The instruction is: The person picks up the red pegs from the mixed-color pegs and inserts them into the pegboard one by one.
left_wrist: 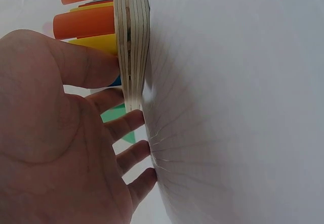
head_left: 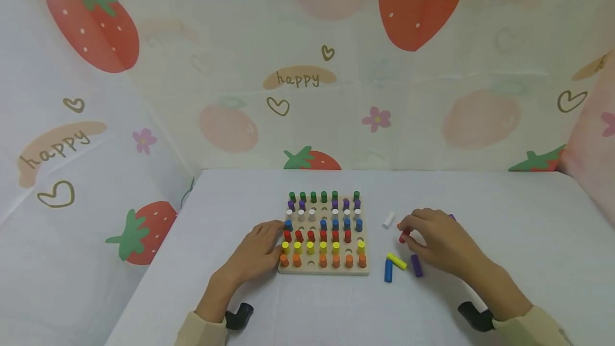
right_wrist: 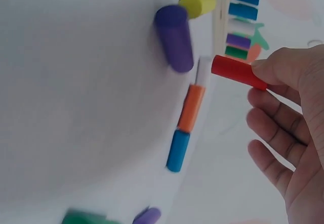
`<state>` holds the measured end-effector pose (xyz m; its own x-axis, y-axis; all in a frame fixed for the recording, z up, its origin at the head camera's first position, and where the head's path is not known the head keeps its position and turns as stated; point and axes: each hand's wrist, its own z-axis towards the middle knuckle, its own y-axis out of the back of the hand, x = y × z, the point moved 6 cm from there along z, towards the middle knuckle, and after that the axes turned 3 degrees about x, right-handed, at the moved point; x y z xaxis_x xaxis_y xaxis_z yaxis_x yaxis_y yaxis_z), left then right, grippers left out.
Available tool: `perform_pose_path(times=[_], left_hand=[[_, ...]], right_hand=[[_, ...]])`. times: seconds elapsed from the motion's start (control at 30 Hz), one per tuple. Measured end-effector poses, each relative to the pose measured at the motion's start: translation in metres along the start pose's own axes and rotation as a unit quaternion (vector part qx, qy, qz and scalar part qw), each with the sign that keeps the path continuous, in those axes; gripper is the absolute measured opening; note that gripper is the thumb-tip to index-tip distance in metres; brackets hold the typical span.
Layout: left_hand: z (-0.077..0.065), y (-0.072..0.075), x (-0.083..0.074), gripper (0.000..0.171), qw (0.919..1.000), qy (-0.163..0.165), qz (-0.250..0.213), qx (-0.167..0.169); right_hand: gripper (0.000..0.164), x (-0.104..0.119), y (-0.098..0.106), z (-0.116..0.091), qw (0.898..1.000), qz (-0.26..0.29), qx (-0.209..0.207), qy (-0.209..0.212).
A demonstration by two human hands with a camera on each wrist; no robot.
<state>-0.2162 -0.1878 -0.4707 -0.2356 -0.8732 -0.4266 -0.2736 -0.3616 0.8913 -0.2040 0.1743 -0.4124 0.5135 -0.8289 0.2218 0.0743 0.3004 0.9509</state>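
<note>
A wooden pegboard (head_left: 324, 271) stands on the table with rows of coloured pegs: green, purple, white, blue, red, yellow and orange. Some holes show bare among the rows. At its left edge my left hand (head_left: 257, 250) rests, thumb and fingertips touching the board side (left_wrist: 132, 42) and the table. Right of the board, my right hand (head_left: 438, 236) pinches a red peg (right_wrist: 238, 72) between thumb and index finger, raised off the table. The other fingers of that hand are bent loosely, with nothing in them.
Loose pegs lie right of the board: white (head_left: 388, 220), yellow (head_left: 396, 261), blue (head_left: 388, 270) and purple (head_left: 416, 265). Orange (right_wrist: 192, 108), another blue (right_wrist: 178, 150), green (right_wrist: 86, 218) and a second purple (right_wrist: 148, 216) lie around the right hand. A strawberry-print cloth (head_left: 408, 79) hangs behind.
</note>
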Motion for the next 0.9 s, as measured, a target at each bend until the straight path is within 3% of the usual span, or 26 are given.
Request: perform_pose_path(times=[0.27, 0.5, 0.63, 0.9], left_hand=[[0.002, 0.0, 0.0, 0.058, 1.0, -0.003, 0.0, 0.003], [0.0, 0.001, 0.001, 0.059, 0.9999, 0.007, 0.002, 0.007], [0.001, 0.003, 0.001, 0.058, 1.0, 0.001, -0.005, -0.002], [0.002, -0.001, 0.001, 0.057, 0.9999, -0.009, -0.01, -0.003]], right_hand=[[0.02, 0.016, -0.004, 0.015, 0.999, 0.011, -0.007, 0.032], [0.018, 0.026, -0.009, 0.028, 0.999, 0.027, 0.011, 0.03], [0.016, 0.031, -0.014, 0.035, 0.998, 0.03, 0.025, 0.042], [0.015, 0.043, -0.02, 0.043, 0.997, 0.041, 0.015, 0.063]])
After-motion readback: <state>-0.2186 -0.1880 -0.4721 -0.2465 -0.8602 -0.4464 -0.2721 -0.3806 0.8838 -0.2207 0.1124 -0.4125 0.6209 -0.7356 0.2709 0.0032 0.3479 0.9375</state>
